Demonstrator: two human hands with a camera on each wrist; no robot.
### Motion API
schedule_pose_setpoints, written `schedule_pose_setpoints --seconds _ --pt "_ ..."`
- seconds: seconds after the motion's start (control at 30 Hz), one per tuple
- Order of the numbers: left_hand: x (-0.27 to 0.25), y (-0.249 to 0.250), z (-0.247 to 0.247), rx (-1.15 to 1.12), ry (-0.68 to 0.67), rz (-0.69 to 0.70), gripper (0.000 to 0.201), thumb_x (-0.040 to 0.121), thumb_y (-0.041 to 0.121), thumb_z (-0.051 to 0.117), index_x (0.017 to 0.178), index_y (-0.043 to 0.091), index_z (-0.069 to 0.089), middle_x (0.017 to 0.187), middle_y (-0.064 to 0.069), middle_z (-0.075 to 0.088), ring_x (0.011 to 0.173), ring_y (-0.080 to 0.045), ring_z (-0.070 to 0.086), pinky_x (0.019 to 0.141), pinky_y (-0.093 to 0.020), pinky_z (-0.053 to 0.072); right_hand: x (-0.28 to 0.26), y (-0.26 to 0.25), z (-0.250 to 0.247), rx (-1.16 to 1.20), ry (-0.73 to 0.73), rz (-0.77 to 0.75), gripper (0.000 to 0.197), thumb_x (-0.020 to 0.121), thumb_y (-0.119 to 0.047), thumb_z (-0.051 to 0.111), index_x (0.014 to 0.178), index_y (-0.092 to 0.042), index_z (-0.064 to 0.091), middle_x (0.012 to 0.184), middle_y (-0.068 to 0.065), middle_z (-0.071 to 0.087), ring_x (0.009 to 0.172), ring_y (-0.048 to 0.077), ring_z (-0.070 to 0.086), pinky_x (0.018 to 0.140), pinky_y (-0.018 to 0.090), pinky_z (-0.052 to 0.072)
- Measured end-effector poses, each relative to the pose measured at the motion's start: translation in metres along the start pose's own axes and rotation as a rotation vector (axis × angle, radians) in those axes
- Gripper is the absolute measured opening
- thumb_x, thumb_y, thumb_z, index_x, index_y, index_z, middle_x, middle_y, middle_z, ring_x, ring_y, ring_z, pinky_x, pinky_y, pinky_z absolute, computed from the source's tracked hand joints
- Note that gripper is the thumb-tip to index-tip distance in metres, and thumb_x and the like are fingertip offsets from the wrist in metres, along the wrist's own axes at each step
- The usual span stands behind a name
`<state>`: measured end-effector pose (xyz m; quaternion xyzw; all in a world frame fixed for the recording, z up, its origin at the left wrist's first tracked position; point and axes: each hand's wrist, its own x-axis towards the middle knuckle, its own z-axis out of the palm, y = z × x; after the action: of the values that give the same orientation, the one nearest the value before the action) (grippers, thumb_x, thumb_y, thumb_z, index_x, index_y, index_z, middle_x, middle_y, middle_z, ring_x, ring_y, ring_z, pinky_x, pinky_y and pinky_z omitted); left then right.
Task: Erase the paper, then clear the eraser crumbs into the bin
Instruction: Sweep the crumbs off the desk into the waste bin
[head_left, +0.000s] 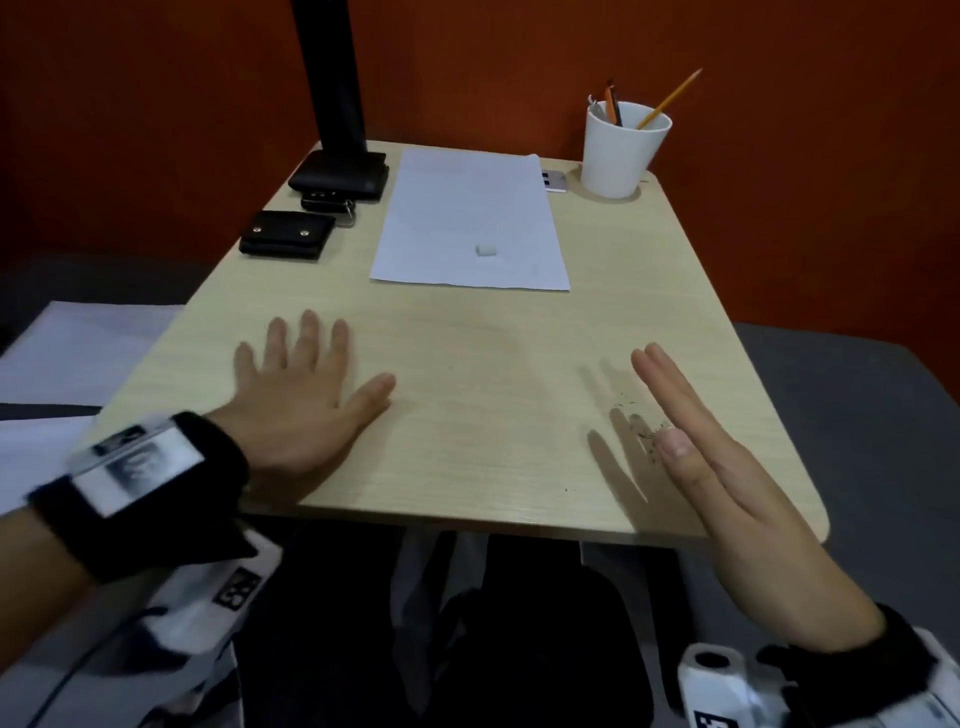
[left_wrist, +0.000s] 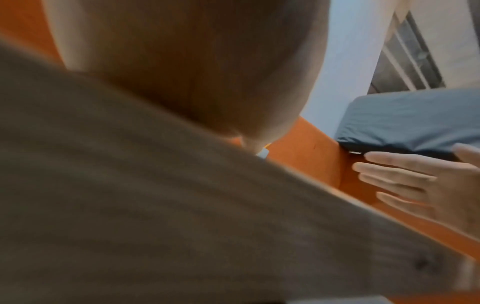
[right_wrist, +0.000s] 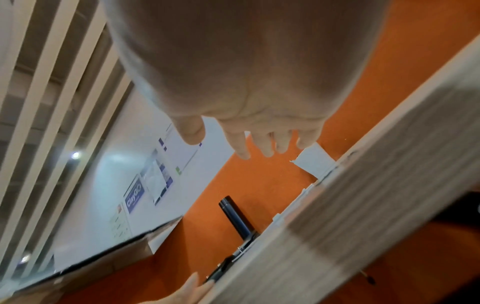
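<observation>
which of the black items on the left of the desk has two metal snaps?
The black pouch nearest the person's left hand: two round snaps show on its flap. The black lamp base and the small black item behind it show none.

The head view is dim and soft, its straight lines bowing toward the edges. The right hand (head_left: 727, 488) throws a shadow leftward onto the pale table (head_left: 493, 364), so light probably comes from the right. Both wrist views are smeared with blur, the near skin out of focus.

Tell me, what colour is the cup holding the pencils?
The cup is plain white, clearest in the head view.
</observation>
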<state>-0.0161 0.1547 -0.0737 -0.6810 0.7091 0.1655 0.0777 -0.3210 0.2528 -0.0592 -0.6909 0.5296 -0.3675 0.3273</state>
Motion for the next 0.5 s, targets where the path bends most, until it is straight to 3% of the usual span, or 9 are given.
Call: schedule_pose_setpoints --seconds 0.17,0.27,0.33,0.37,0.43,0.5 --pt "0.003 0.113 0.026 -0.082 0.055 0.361 0.085 0.093 0.064 0.015 0.152 0.007 -0.007 0.160 -0.013 -0.015 0.147 -0.026 -0.018 0.119 -0.044 -0.009 0.004 -0.007 0.012 0.053 0.089 0.005 0.053 0.094 -0.051 0.032 0.146 -0.043 0.027 0.152 -0.035 0.018 0.140 -0.015 0.011 0.115 0.020 0.016" --pt "-0.016 0.152 0.025 -0.493 -0.071 0.614 0.068 0.101 0.049 0.019 0.153 0.009 0.002 0.162 -0.004 -0.004 0.148 -0.011 -0.009 0.119 -0.026 -0.006 0.002 -0.008 0.008 0.087 0.135 0.004 0.053 0.093 -0.050 0.031 0.146 -0.042 0.029 0.150 -0.035 0.023 0.138 -0.015 0.016 0.109 0.004 0.017" --pt "-0.029 0.147 0.020 -0.805 -0.116 0.617 0.064 0.100 0.047 0.022 0.154 0.016 0.009 0.161 0.008 0.001 0.146 0.002 -0.004 0.118 -0.019 -0.004 0.000 -0.008 0.006 0.103 0.154 0.020 0.053 0.093 -0.050 0.032 0.146 -0.043 0.029 0.149 -0.036 0.026 0.137 -0.017 0.019 0.103 -0.002 0.018" --pt "-0.034 0.135 0.017 -0.874 -0.062 0.590 0.065 0.098 0.050 0.023 0.154 0.018 0.013 0.161 0.011 0.005 0.145 0.005 0.000 0.118 -0.016 -0.002 -0.001 -0.007 0.005 0.111 0.164 0.031 0.054 0.092 -0.050 0.032 0.145 -0.044 0.030 0.148 -0.037 0.026 0.136 -0.018 0.020 0.100 -0.004 0.019" --pt "-0.036 0.097 0.016 -0.809 0.152 0.511 0.072 0.095 0.058 0.026 0.153 0.017 0.018 0.159 0.010 0.009 0.144 0.005 0.003 0.115 -0.009 -0.002 -0.005 -0.006 0.004 0.125 0.170 0.051 0.053 0.092 -0.051 0.032 0.145 -0.045 0.030 0.147 -0.038 0.027 0.134 -0.020 0.021 0.095 -0.007 0.020" --pt "-0.035 0.048 0.020 -0.519 0.349 0.355 0.085 0.086 0.065 0.019 0.152 0.013 0.019 0.159 0.003 0.011 0.145 -0.005 0.002 0.114 -0.010 -0.005 -0.008 -0.005 0.005 0.142 0.166 0.064 0.053 0.092 -0.050 0.031 0.144 -0.045 0.031 0.147 -0.039 0.027 0.133 -0.021 0.021 0.093 -0.008 0.020"
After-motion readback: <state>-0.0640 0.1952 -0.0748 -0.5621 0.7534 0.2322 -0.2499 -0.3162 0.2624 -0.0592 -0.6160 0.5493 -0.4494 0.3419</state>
